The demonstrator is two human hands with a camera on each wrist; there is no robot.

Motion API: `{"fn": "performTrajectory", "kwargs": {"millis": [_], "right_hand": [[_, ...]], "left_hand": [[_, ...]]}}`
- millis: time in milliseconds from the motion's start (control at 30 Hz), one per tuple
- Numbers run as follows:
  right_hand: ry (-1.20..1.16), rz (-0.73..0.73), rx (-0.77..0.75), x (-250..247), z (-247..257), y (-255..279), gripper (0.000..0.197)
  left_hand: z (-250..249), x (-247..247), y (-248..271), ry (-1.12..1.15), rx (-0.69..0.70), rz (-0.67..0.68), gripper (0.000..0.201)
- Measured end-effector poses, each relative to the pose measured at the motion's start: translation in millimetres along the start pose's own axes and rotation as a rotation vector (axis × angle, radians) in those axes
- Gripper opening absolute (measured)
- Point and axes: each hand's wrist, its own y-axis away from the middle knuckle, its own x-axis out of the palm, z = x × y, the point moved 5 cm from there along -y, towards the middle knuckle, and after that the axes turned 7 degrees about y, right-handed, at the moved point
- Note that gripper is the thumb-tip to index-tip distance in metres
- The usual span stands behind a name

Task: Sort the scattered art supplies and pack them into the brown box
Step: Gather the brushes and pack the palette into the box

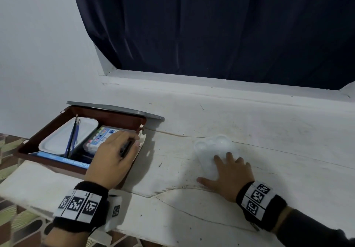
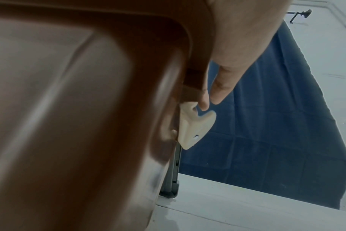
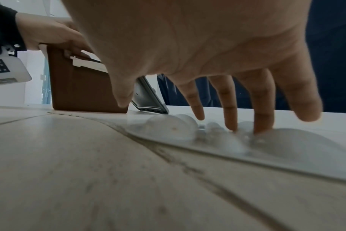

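The brown box [image 1: 107,112] stands open at the table's left, its outer wall [image 2: 69,109] filling the left wrist view. Inside lie a white tray [image 1: 63,137], blue brushes [image 1: 74,137], a colour pen set [image 1: 99,137] and a blue pencil box [image 1: 63,159]. My left hand [image 1: 132,143] lies over the box's right rim and pinches a dark slim object; one fingertip [image 2: 204,104] touches the cream latch [image 2: 196,125]. My right hand [image 1: 228,162] is spread flat on a clear plastic palette [image 1: 211,146], the fingertips [image 3: 230,123] pressing its wells [image 3: 168,128].
A grey lid [image 1: 115,108] leans behind the box against the wall. The white table [image 1: 288,150] is cracked and scuffed, and its front edge runs close to my wrists. A dark blue curtain [image 1: 211,25] hangs above the window sill. Patterned floor shows at lower left.
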Motion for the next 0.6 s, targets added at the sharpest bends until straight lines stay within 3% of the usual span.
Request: {"fn": "performTrajectory", "kwargs": {"millis": [233,367,600], "right_hand": [[0.019,-0.038,-0.211,-6,20,-8,0.060],[-0.071,-0.163,-0.280,-22,22,3,0.053],[-0.869,-0.391,-0.235,-78,-13,4,0.022]], "left_hand": [[0,-1,0,-0.013,0.012,0.013,0.009],[1,-2,1,-0.004,0.017,0.007,0.007],[4,0,-1,0.005,0.008,0.017,0.013]]}}
